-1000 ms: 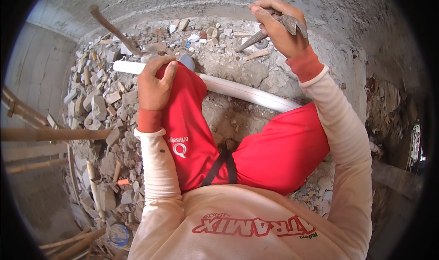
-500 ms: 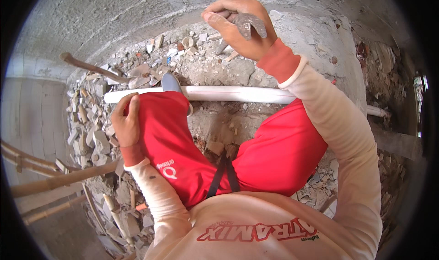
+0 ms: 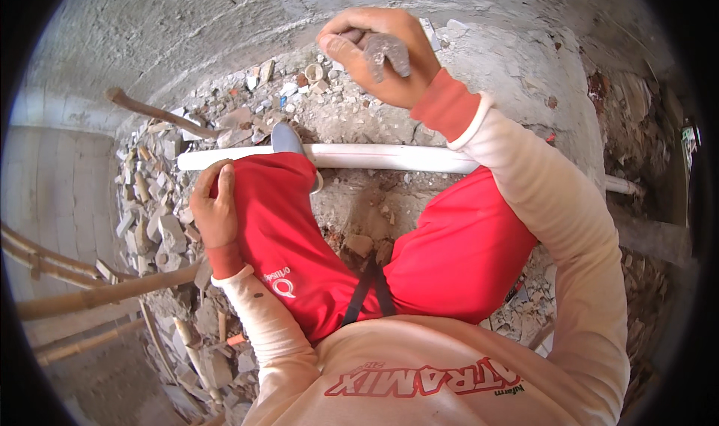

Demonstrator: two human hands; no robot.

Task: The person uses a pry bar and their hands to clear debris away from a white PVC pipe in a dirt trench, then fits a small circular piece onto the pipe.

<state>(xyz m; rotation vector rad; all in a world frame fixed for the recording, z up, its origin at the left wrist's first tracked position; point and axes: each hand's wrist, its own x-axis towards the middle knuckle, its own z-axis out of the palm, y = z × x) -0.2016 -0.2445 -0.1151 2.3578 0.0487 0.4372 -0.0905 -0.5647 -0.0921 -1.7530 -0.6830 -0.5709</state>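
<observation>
My right hand point(image 3: 416, 61) is raised at the upper middle, its fingers closed around a grey metal tool with a forked claw end point(image 3: 387, 46). The fork sticks out over the back of the hand; the rest of the tool is hidden by the fist. My left hand point(image 3: 213, 209) lies on the left knee of my red trousers point(image 3: 262, 201), holding nothing, with its fingers loosely stretched and the thumb apart. A white pipe point(image 3: 389, 156) runs crosswise beyond my knees, touching or very near them.
Broken rubble point(image 3: 161, 231) covers the ground at left. A wooden stick point(image 3: 161, 117) slants out of it, and bamboo poles point(image 3: 112, 293) stretch in from the left edge. A rough cement wall point(image 3: 225, 29) curves across the far side. My grey shoe point(image 3: 285, 138) stands by the pipe.
My right hand has shifted a little left and down, and the forked end has turned. The tool's lower part, seen below the fist before, is now hidden. My left hand stays on the knee.
</observation>
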